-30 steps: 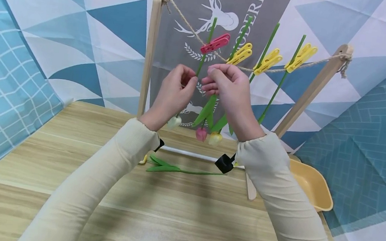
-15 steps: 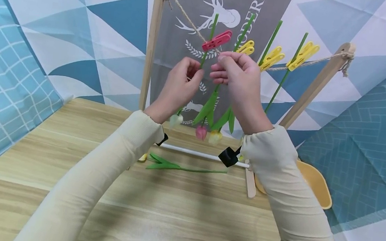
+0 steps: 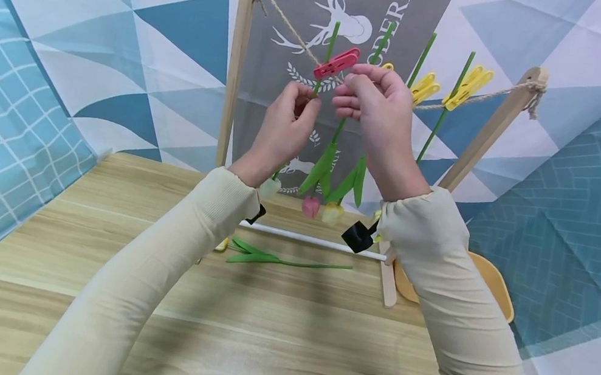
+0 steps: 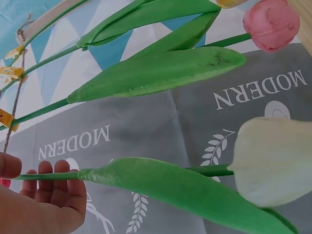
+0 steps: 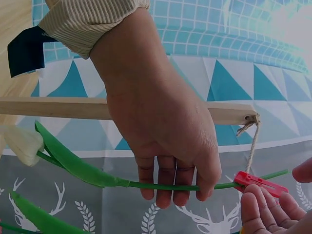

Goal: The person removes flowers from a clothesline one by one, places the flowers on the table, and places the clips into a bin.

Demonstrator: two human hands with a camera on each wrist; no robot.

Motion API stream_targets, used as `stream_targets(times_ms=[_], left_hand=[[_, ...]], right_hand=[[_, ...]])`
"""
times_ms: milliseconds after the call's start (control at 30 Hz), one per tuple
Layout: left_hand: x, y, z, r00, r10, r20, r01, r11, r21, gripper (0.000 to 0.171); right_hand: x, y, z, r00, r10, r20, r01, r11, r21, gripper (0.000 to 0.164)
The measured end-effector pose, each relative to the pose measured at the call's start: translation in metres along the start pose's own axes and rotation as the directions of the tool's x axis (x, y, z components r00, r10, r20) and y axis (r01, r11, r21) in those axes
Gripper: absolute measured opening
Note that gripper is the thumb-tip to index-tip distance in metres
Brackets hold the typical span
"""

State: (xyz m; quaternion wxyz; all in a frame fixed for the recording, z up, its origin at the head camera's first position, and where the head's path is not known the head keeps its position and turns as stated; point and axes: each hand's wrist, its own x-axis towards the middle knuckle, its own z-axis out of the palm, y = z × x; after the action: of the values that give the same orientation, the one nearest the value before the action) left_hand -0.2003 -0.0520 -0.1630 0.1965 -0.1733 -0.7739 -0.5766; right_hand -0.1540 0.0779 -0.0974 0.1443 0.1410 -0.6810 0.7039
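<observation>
My left hand (image 3: 287, 126) pinches the green stem (image 5: 161, 186) of a white tulip (image 4: 270, 158) that hangs head down. Just above those fingertips a pink-red clothespin (image 3: 337, 64) clips the stem to a twine line (image 3: 290, 22). My right hand (image 3: 387, 114) is at the clothespin's handle end, fingers loosely bent. In the right wrist view its fingertips overlap the handles, and the thumb (image 5: 303, 171) stands apart from them. A pink tulip (image 3: 311, 206) and a pale yellow tulip (image 3: 332, 213) hang beside it.
Yellow clothespins (image 3: 467, 88) hold more stems farther right; my right hand partly covers one. Wooden posts (image 3: 232, 82) carry the twine, joined low by a white rod (image 3: 306, 237). On the table lies another green-stemmed flower (image 3: 254, 258). An orange-yellow basin (image 3: 496, 287) stands at right.
Both hands have moved up. The left has slid along the stem closer to the pink-red clothespin; the right has shifted up and rightward to the clothespin's handle end.
</observation>
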Motion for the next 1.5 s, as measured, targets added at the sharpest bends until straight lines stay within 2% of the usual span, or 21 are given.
stream_targets(times_ms=[433,800,1100,1333,1500], left_hand=[[0.0,0.003,0.007,1.0,0.025,0.014,-0.025,0.999,-0.044,0.025],[0.002,0.005,0.011,0.998,0.055,-0.019,-0.055,0.998,-0.035,0.023],[0.0,0.008,0.014,0.997,0.06,-0.039,-0.064,0.994,-0.089,0.021],[-0.001,0.008,0.012,0.998,0.043,-0.055,-0.051,0.988,-0.149,0.018],[0.001,0.003,0.013,0.994,0.078,-0.079,-0.09,0.983,-0.159,0.017]], right_hand=[[0.0,-0.001,-0.003,1.0,-0.01,-0.017,0.01,1.0,-0.012,0.022],[0.002,-0.003,-0.004,0.999,-0.02,-0.026,0.02,1.0,-0.015,0.022],[0.003,-0.004,-0.006,0.999,-0.015,-0.029,0.014,1.0,-0.023,0.025],[0.003,-0.01,-0.004,1.0,0.022,-0.006,-0.022,0.997,-0.075,0.034],[0.005,-0.015,-0.002,0.999,0.05,0.014,-0.048,0.992,-0.115,0.039]])
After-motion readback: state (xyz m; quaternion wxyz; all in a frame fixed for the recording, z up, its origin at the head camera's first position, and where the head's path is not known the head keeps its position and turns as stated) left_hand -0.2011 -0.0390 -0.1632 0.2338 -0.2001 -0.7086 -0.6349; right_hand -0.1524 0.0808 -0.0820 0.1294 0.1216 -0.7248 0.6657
